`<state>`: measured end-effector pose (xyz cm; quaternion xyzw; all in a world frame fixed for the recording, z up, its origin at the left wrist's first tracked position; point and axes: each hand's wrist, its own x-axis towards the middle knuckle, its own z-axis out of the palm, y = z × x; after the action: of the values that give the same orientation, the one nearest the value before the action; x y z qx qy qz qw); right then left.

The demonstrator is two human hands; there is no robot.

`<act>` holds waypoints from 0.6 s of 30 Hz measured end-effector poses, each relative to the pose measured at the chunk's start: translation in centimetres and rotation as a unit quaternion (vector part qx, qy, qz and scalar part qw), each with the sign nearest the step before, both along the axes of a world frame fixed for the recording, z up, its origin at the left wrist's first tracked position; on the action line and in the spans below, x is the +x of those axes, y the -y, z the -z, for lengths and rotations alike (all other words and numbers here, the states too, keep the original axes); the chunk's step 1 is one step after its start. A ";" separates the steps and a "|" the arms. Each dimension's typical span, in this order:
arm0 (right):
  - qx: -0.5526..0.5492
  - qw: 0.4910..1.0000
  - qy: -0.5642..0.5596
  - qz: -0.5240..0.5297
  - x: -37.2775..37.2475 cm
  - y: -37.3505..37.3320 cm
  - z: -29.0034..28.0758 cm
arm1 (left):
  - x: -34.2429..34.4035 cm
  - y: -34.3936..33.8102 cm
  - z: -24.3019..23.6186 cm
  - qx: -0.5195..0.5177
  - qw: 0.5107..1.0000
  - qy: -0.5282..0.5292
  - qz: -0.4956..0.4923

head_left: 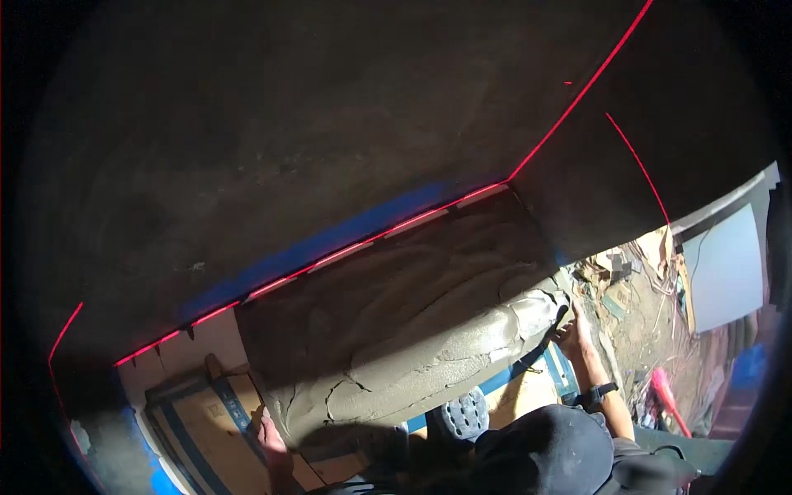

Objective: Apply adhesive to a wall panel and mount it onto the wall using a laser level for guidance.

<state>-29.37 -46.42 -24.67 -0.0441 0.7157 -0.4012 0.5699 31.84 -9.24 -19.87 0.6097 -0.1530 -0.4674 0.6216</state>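
A large rectangular slab, likely a tile, spread with wet grey mortar (412, 338), lies across the middle, tilted. Its far part is in shadow; along the near side the mortar is thick, brightly lit and cracked in places. At the slab's left end, my left hand (271, 436) holds the edge, fingers partly hidden. My right hand (572, 328) grips the opposite end, with the fingers curled under the edge and a dark watch on that wrist. The slab's far edge lies close to a red laser line (363, 243) at the wall.
Cardboard boxes with dark blue bands (210, 429) stand at the lower left, beside my left hand. A dark wall (289, 107) with a blue strip rises ahead. Torn cardboard and rubble (619, 305), a white panel (726, 272) and a red-handled tool (667, 396) are at right.
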 end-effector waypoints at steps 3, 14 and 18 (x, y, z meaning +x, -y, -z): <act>-0.021 0.999 -0.035 -0.015 0.2 0.2 -1.2 | 1.4 -1.5 2.9 0.006 1.000 -0.012 -0.005; -0.023 0.999 -0.015 -0.025 0.5 1.2 -1.0 | -0.4 -0.2 1.9 -0.018 1.000 -0.013 0.006; -0.006 1.000 -0.012 -0.023 0.5 1.5 -0.7 | 1.1 -2.3 4.5 -0.003 1.000 0.010 -0.030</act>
<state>-28.92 -47.89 -23.97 -0.0685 0.7192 -0.3917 0.5697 32.98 -6.90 -24.41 0.6167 -0.1425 -0.4423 0.6355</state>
